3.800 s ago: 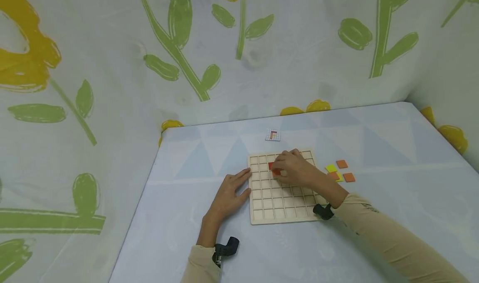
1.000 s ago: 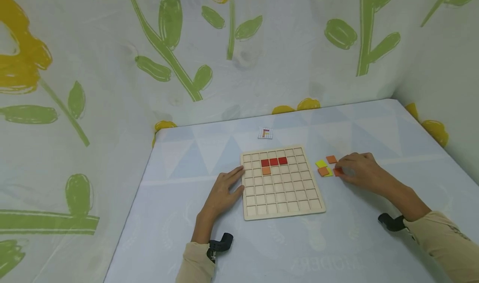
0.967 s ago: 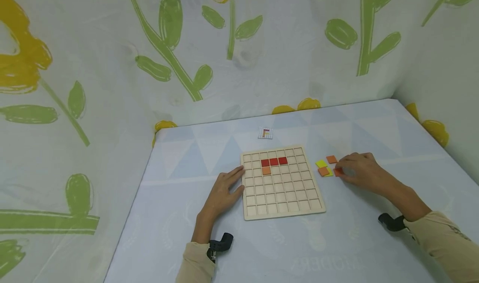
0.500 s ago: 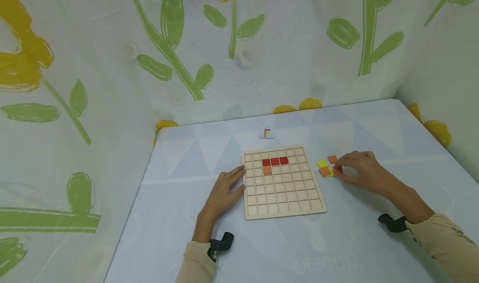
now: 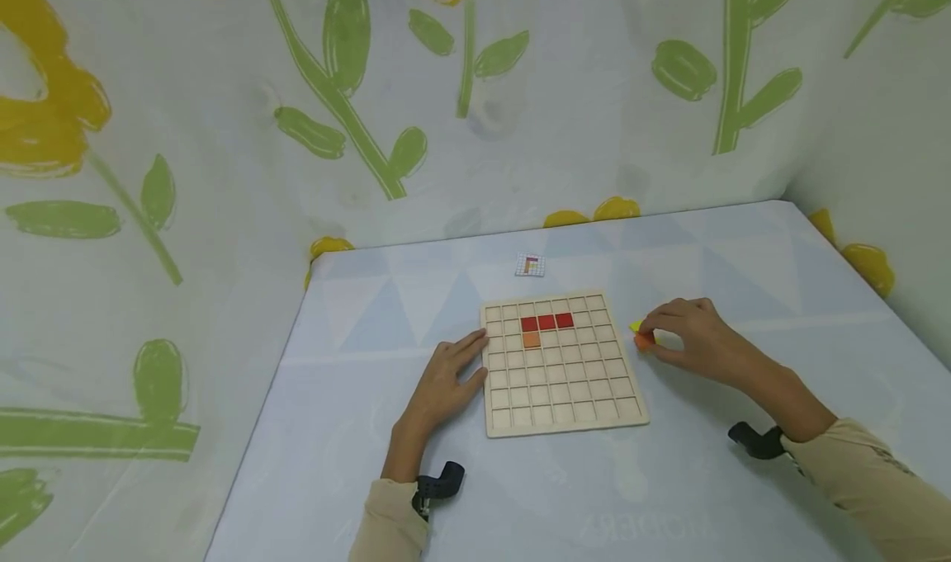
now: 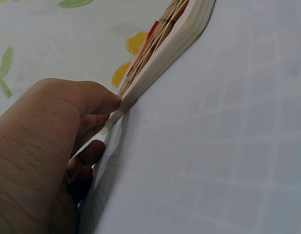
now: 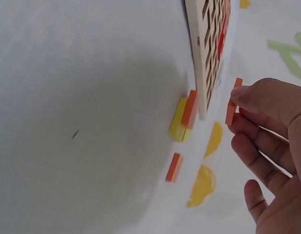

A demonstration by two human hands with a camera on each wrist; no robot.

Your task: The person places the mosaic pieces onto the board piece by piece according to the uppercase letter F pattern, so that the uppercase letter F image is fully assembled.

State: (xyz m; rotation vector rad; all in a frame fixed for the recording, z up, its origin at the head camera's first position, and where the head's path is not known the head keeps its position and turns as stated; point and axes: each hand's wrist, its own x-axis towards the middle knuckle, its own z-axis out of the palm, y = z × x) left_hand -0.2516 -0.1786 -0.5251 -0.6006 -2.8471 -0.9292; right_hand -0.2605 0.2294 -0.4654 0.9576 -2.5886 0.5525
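A wooden grid board [image 5: 565, 393] lies on the table, with a row of three red tiles [image 5: 546, 322] and an orange tile [image 5: 531, 339] under the row's left end. My left hand [image 5: 444, 384] rests at the board's left edge, fingers extended and fingertips touching the rim. To the right of the board, my right hand [image 5: 694, 339] pinches an orange tile [image 7: 233, 103] between thumb and fingers, held up off the table. Below it in the right wrist view lie yellow tiles [image 7: 178, 119] with an orange tile on them, and another orange tile [image 7: 173, 167] apart. The hand hides part of this group in the head view.
Behind the board lies a small pattern card [image 5: 530, 265] with a coloured figure on a grid. A flower-printed sheet [image 5: 579, 133] hangs behind the pale blue table [image 5: 416, 306]. Each wrist wears a black camera.
The right hand left the board, where an orange tile now sits under the red row. It then took another orange tile from the right and moved left with it. The left hand stayed at the rim.
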